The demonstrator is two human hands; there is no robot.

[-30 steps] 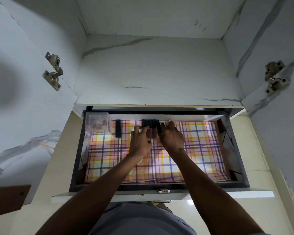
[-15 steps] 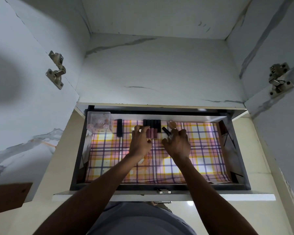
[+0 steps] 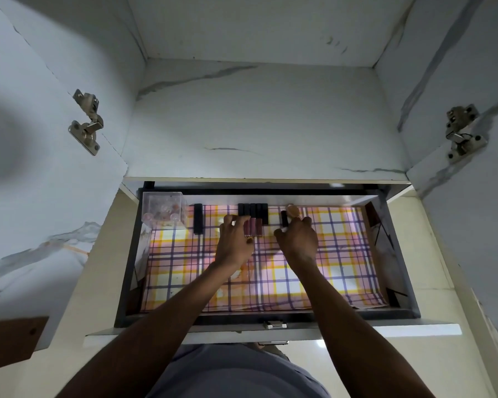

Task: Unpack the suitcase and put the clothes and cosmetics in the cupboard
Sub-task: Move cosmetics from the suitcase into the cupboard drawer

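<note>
The cupboard's drawer (image 3: 397, 313) stands pulled out, lined with plaid paper (image 3: 337, 254). A row of lip gloss tubes (image 3: 255, 221) with black caps lies against its back wall. My left hand (image 3: 233, 245) sits at the row's left end, its curled fingers pinching the leftmost tube. Just right of the row, my right hand (image 3: 298, 242) is closed around a small black tube (image 3: 284, 219) and a peach-capped cosmetic (image 3: 293, 210), both poking out above the fingers. A single black tube (image 3: 198, 222) lies further left. No suitcase or clothes are in view.
A clear plastic box (image 3: 163, 209) with small round items fills the drawer's back left corner. The marble-patterned shelf (image 3: 256, 124) lies above the drawer. Both cupboard doors hang open, with hinges at the left (image 3: 86, 122) and right (image 3: 462, 133).
My right hand has drawn away from the tube row to the right, bringing the black tube and peach-capped item with it. My left hand has stayed at the row.
</note>
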